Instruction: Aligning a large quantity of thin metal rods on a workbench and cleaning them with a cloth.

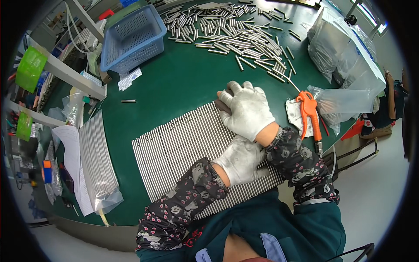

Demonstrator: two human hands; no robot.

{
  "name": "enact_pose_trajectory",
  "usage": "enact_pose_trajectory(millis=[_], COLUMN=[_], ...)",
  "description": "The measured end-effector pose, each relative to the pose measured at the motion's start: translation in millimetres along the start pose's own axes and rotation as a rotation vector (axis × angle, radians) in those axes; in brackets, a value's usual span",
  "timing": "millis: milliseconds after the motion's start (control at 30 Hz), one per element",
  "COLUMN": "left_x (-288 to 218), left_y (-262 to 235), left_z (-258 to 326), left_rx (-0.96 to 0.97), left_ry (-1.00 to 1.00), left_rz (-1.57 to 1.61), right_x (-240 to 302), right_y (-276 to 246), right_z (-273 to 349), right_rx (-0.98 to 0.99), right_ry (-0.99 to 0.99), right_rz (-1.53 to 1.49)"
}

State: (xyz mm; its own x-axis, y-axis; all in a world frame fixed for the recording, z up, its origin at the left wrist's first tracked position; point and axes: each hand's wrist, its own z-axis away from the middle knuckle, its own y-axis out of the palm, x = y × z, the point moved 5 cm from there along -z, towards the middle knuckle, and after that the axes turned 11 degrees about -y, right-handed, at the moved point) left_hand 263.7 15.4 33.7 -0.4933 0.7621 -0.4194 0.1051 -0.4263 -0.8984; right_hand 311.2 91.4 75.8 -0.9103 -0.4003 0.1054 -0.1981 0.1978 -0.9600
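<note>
The row of long metal rods (174,148) lies on the near middle of the table, closely packed side by side, with its near edge partly hidden by the person's left arm and body. The row appears largely laid out; small short pieces show near the far ends of some rods, but whether every rod has one cannot be told. Much seems left over: a large heap of short metal pins (257,48) lies loose at the far side, and a single pin (128,101) lies apart at the left. The left hand (241,161), gloved, rests palm down on the rods; its fingertips are hidden, so its grip cannot be told. The right hand (248,108), gloved, is curled around a dark piece (223,105) at the row's far edge. The green table (174,87) also carries a blue basket (131,57), a bag of long rods (98,148) at left, and an orange air gun (308,111) beside plastic bags (325,52) at right. Beyond the right edge, a pale floor (366,187) shows.
</note>
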Motion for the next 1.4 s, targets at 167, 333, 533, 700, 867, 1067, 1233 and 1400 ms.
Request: enact_pose_trajectory(millis=[167,333,533,700,867,1067,1233,1400], left_x=[-4,3,-4,-2,0,-5,-6,-4], left_y=[-7,1,3,-7,-5,-6,-7,-4], left_z=[1,1,-4,4,2,0,-2,0], left_rx=[-0.302,-0.084,-0.256,-0.233,-0.202,-0.149,-0.153,-0.160], left_ry=[0.118,0.017,0.133,0.083,0.088,0.069,0.077,0.085], left_rz=[-0.068,0.000,-0.115,-0.135,-0.146,-0.230,-0.251,-0.264], right_x=[-37,-19,-86,-71,-96,-98,-110,-121], right_y=[-13,0,-25,-70,-102,-69,-68,-108], right_z=[-4,-12,17,62,145,197,199,160], right_rx=[0.157,0.052,-0.040,-0.222,-0.086,0.119,-0.066,-0.190], right_ry=[0.277,0.120,0.322,0.152,0.530,0.668,0.646,0.624], right_rz=[0.247,0.082,0.306,0.216,0.165,0.203,0.135,0.278])
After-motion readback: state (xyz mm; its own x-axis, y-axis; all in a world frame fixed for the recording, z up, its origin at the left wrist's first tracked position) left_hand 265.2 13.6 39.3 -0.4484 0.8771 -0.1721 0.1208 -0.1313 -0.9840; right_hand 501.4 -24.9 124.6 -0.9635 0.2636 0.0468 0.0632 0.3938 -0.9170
